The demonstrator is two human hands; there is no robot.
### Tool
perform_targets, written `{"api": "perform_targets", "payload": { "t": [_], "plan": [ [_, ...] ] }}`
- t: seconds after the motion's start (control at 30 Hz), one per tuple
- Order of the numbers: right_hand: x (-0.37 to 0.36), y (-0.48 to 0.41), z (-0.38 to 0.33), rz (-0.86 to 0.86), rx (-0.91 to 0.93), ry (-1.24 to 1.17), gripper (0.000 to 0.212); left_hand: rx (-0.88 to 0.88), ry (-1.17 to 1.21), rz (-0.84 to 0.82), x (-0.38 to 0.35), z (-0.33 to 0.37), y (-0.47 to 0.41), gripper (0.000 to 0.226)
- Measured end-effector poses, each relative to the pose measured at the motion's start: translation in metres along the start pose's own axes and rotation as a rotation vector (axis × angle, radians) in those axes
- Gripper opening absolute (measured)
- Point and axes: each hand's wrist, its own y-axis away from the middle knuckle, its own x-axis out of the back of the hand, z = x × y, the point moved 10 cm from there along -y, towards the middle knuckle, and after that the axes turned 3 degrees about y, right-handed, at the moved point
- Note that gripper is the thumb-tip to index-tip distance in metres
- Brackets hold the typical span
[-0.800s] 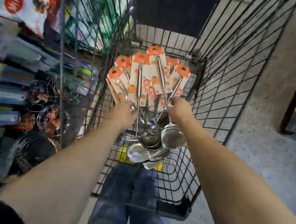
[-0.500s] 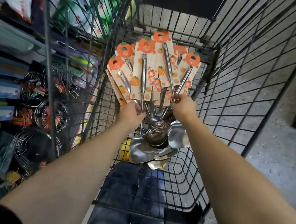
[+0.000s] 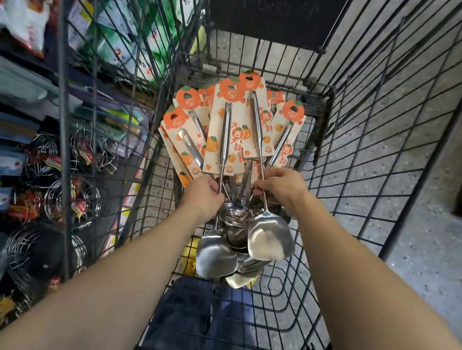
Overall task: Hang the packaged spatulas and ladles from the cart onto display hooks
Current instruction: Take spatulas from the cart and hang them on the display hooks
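Inside the wire cart (image 3: 382,155), I see the left hand (image 3: 202,197) and right hand (image 3: 280,189), each curled round steel handles. They hold the packaged spatulas and ladles (image 3: 231,133) as one fan. Cards splay beyond the knuckles and blades hang below the wrists (hang-holes outermost, presumably for hooking).

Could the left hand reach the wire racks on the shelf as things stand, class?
Probably not: the left hand grips the utensil handles, and the cart's mesh side stands between it and the wire racks.
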Motion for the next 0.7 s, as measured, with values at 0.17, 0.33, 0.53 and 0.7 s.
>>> {"api": "perform_targets", "payload": {
  "t": [0.17,0.33,0.53,0.7],
  "plan": [
    [-0.012,0.015,0.002,-0.102,-0.031,-0.057,0.034,-0.012,0.044,-0.058,-0.002,-0.003,0.004,0.025],
    [-0.010,0.019,0.001,-0.086,-0.006,-0.038,0.018,-0.036,0.091,-0.090,0.006,0.000,0.005,0.024],
    [-0.007,0.033,-0.004,-0.068,0.060,-0.026,0.018,-0.127,0.089,-0.157,0.018,0.014,0.018,0.017],
    [0.000,0.069,-0.024,-0.048,0.127,-0.051,0.025,-0.188,0.135,-0.143,0.049,0.039,0.042,0.028]
  ]
}}
